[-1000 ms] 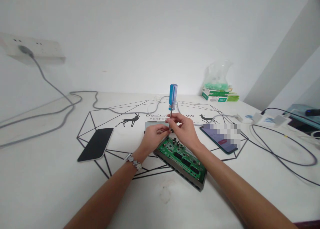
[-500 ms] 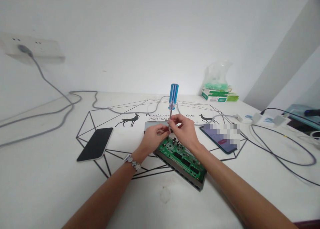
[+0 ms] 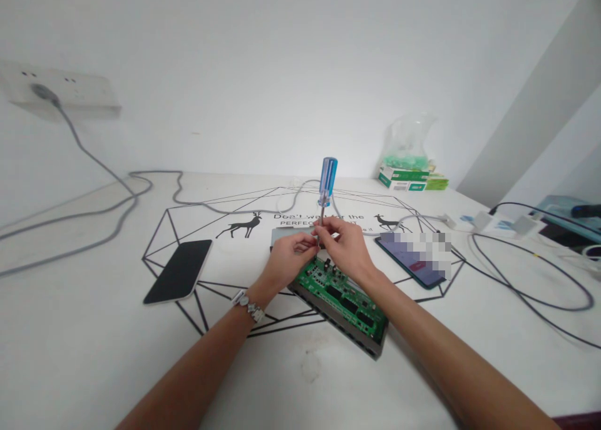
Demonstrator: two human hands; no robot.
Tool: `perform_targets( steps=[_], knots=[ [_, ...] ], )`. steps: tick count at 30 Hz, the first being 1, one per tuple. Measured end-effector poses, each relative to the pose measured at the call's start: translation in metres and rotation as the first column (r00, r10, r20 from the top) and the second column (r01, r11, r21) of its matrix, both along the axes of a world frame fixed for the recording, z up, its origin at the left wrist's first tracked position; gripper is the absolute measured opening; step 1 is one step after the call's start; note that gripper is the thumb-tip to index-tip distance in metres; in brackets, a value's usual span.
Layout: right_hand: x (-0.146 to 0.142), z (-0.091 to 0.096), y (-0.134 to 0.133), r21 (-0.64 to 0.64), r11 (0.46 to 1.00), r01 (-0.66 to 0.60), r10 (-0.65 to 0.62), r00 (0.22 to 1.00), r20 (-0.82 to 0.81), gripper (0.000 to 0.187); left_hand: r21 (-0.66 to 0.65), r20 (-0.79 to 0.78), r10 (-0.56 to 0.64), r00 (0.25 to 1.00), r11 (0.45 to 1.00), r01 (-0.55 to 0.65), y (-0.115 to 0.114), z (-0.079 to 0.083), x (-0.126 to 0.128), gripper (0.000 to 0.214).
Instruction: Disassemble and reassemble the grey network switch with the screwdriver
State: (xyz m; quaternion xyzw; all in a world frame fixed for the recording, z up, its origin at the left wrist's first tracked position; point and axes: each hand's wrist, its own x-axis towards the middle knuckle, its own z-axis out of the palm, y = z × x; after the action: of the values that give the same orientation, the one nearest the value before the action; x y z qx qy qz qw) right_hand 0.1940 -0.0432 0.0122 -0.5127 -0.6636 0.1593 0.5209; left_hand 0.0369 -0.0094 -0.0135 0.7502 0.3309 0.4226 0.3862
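A blue-handled screwdriver (image 3: 326,181) stands nearly upright, tip down, at the far corner of a green circuit board (image 3: 345,295) that lies in an open grey metal case (image 3: 370,345). My right hand (image 3: 345,248) pinches the metal shaft low down. My left hand (image 3: 286,258), with a watch at the wrist, has its fingers closed at the shaft's tip; what they hold is hidden. A grey cover plate (image 3: 286,235) lies just behind the hands.
A dark phone (image 3: 179,270) lies to the left, a lit phone (image 3: 410,258) to the right. Grey cables (image 3: 526,286) loop at the right and run left to a wall socket (image 3: 61,95). Green boxes under a plastic bag (image 3: 408,173) stand at the back.
The screwdriver handle has tipped slightly to the right. Both hands keep their place at the shaft.
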Motion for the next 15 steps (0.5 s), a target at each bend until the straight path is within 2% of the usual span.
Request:
perform_targets(
  steps=[4,9,15],
  knots=[
    [0.000,0.000,0.000,-0.010,1.000,0.021,-0.020,1.000,0.024,0.022,0.012,-0.009,-0.002,1.000,1.000,0.002,-0.001,0.002,0.000,0.019],
    [0.004,-0.001,0.000,-0.045,0.999,0.020,-0.017,0.997,0.071,0.010,0.019,-0.111,0.057,0.992,0.998,-0.055,-0.002,0.015,-0.010,0.022],
    [0.007,-0.005,-0.003,-0.045,0.998,-0.032,0.040,0.980,0.196,0.012,0.210,-0.318,0.136,0.938,0.975,-0.070,-0.002,0.032,-0.033,0.021]
  ],
)
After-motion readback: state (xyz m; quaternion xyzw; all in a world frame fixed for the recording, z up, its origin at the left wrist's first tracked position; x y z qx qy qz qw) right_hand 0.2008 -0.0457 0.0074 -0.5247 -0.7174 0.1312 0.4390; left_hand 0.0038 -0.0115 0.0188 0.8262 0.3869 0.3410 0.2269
